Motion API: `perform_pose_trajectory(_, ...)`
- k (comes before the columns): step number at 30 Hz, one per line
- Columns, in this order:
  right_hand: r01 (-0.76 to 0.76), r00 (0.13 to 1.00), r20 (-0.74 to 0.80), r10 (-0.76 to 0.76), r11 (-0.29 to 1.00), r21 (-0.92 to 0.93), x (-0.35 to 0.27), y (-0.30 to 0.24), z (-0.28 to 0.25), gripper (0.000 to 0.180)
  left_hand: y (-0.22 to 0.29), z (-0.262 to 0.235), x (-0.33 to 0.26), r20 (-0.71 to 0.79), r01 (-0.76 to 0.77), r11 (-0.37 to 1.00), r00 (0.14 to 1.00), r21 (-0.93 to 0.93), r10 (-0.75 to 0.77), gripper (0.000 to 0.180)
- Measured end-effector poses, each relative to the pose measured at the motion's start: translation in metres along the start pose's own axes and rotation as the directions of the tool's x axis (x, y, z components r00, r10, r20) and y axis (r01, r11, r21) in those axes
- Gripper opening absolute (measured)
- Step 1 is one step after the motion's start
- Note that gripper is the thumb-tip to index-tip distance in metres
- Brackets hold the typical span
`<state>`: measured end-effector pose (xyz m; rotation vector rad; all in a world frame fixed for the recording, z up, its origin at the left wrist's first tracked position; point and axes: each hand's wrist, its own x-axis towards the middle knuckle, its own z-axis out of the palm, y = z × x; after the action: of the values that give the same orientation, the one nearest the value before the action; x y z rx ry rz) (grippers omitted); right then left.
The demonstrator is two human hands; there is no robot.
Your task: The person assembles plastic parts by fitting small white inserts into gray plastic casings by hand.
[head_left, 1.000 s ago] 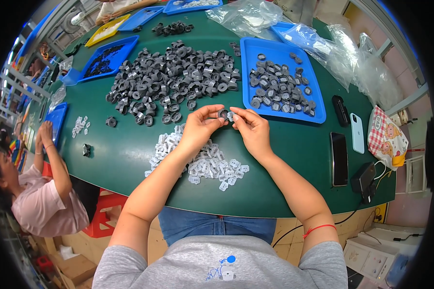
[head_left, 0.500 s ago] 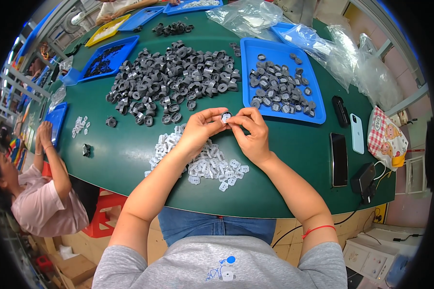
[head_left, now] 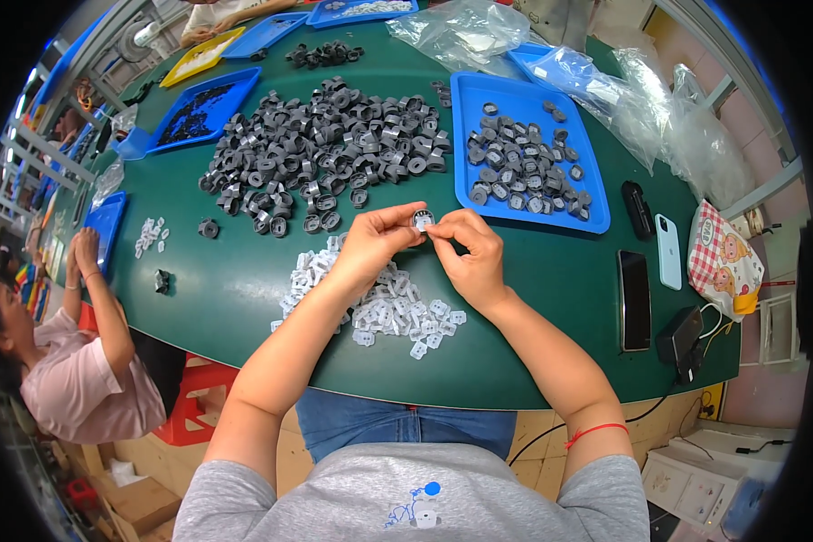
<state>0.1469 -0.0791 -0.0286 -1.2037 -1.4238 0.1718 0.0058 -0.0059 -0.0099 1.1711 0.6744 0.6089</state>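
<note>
Between my two hands, above the green table, is a dark grey ring-shaped plastic part with a small white plastic insert in its middle. My left hand pinches the ring between thumb and forefinger. Thumb and forefinger of my right hand are closed at the white insert's edge; the contact is partly hidden by the fingertips. Below my hands lies a pile of white plastic inserts. A large heap of dark grey rings spreads beyond them. Rings with white inserts lie in the blue tray at the right.
Right of the tray lie a black case, a dark phone, a light-blue phone and a checked pouch. Clear plastic bags cover the back right. A co-worker sits at the left, near another blue tray.
My right fingertips have shifted slightly at the ring, and more of its face with the white insert shows. Both hands stay in nearly the same place.
</note>
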Motion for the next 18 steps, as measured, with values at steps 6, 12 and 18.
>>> perform_pose_trajectory(6, -0.069, 0.997, 0.040, 0.069, 0.997, 0.014, 0.0010, -0.0006, -0.0010, 0.012, -0.0017, -0.0009, 0.0014, -0.004, -0.023, 0.997, 1.000, 0.074, 0.023, 0.038)
perform_pose_trajectory(12, -0.143, 0.989, 0.056, 0.138, 0.986, 0.082, 0.0030, -0.0029, -0.0012, 0.011, 0.0001, -0.0014, 0.0003, 0.024, -0.045, 0.995, 0.999, 0.089, 0.043, 0.039)
perform_pose_trajectory(18, -0.211, 0.977, -0.002, 0.215, 0.961, 0.180, 0.0006, -0.0027, 0.0057, 0.023, 0.0005, -0.0009, 0.0012, 0.055, -0.090, 0.969, 0.995, 0.232, 0.079, 0.038)
